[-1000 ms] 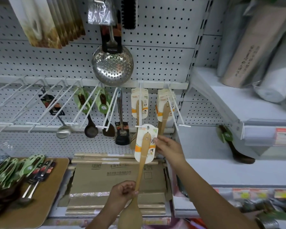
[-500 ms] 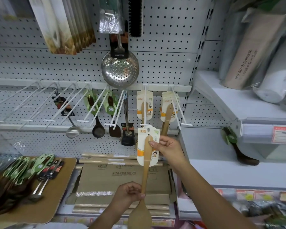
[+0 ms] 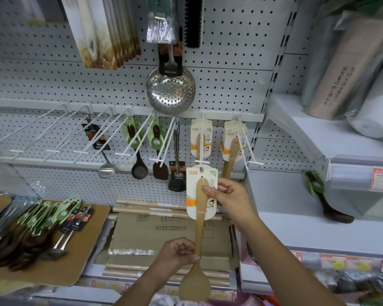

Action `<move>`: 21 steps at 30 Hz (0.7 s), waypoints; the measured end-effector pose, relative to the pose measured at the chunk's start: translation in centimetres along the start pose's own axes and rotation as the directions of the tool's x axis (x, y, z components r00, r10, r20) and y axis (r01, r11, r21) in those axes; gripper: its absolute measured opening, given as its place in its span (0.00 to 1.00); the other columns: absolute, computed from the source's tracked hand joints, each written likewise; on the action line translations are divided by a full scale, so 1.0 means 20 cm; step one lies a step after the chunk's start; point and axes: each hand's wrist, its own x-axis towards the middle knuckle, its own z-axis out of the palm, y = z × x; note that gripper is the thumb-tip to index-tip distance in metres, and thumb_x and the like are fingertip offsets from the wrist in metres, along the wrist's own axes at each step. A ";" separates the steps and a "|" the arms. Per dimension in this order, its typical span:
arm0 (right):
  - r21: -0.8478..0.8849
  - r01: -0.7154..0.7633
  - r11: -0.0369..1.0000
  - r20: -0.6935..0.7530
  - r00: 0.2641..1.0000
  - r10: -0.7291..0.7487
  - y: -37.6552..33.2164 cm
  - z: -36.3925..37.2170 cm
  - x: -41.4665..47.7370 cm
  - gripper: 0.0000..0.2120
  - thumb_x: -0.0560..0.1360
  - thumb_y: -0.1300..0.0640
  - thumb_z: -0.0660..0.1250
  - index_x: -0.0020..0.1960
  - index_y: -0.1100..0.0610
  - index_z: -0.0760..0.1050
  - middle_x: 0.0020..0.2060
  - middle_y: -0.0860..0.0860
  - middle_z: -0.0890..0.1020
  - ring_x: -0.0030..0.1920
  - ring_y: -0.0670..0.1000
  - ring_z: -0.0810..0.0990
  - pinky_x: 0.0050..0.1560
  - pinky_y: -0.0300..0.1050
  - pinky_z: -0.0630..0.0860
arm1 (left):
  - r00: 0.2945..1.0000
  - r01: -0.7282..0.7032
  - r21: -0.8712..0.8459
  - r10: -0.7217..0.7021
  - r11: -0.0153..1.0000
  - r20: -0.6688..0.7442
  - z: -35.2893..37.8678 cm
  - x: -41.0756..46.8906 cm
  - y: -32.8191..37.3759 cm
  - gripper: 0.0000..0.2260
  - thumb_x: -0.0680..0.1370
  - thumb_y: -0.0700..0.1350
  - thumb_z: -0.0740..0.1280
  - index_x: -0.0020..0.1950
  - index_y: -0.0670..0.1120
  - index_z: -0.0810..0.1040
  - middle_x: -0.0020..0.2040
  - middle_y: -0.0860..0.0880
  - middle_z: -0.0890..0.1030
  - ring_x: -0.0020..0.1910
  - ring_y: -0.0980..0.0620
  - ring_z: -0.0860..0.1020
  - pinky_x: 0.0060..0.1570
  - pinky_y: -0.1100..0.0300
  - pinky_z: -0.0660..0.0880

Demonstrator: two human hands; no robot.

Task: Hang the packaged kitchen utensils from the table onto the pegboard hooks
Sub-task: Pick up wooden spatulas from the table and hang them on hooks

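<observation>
I hold a wooden spatula [image 3: 200, 230] upright, its white and orange card just below the tip of a white pegboard hook [image 3: 202, 161]. My left hand [image 3: 177, 253] grips the handle low, above the blade. My right hand [image 3: 229, 195] pinches the card's right edge, thumb on the wood. More carded wooden spatulas [image 3: 201, 138] hang further back on that hook, and others [image 3: 233, 142] hang on the hook to the right. A pile of packaged utensils [image 3: 40, 226] with green and black cards lies on the wooden table [image 3: 80, 257] at the left.
A steel skimmer [image 3: 170, 90] hangs above the hook row. Ladles and turners hang on the middle hooks [image 3: 139, 151]; the left hooks [image 3: 42, 131] are bare. Cardboard boxes [image 3: 170, 235] lie on the low shelf. A dark spoon [image 3: 325, 199] rests on the right shelf.
The view has shifted, so everything sits lower and further right in frame. The spatula's card stays just under the hook tip, and both hands keep their grip.
</observation>
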 end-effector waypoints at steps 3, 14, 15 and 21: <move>-0.008 0.003 1.000 -0.016 1.000 -0.003 -0.01 0.01 0.02 0.13 0.74 0.66 0.73 0.58 0.62 0.82 0.50 0.55 0.87 0.52 0.55 0.86 0.50 0.46 0.83 | 1.000 -0.012 -0.009 0.012 1.000 -0.001 -0.01 0.01 0.01 0.10 0.66 0.33 0.79 0.42 0.41 0.82 0.44 0.38 0.83 0.44 0.46 0.82 0.50 0.54 0.80; -0.022 -0.003 1.000 -0.056 0.998 0.001 0.03 0.03 0.10 0.11 0.74 0.66 0.72 0.55 0.58 0.83 0.49 0.54 0.87 0.50 0.54 0.87 0.51 0.47 0.84 | 1.000 -0.009 -0.035 0.009 0.999 -0.001 -0.05 0.06 -0.01 0.07 0.68 0.35 0.78 0.43 0.42 0.83 0.46 0.36 0.83 0.47 0.41 0.82 0.54 0.49 0.80; -0.024 0.000 1.000 -0.063 0.998 -0.002 0.04 0.03 0.10 0.11 0.74 0.66 0.72 0.55 0.58 0.83 0.49 0.54 0.87 0.50 0.54 0.87 0.50 0.47 0.84 | 1.000 -0.007 -0.042 0.007 0.999 0.005 -0.06 0.07 -0.02 0.07 0.68 0.35 0.78 0.43 0.42 0.83 0.46 0.35 0.83 0.48 0.40 0.83 0.56 0.47 0.80; -0.046 -0.023 0.999 -0.172 0.985 0.015 0.07 0.04 0.21 0.08 0.73 0.65 0.74 0.52 0.56 0.83 0.47 0.53 0.88 0.49 0.53 0.87 0.51 0.47 0.83 | 0.998 -0.018 -0.023 0.017 1.000 -0.069 -0.08 0.18 0.00 0.08 0.70 0.34 0.76 0.47 0.38 0.83 0.46 0.37 0.84 0.45 0.45 0.83 0.51 0.53 0.80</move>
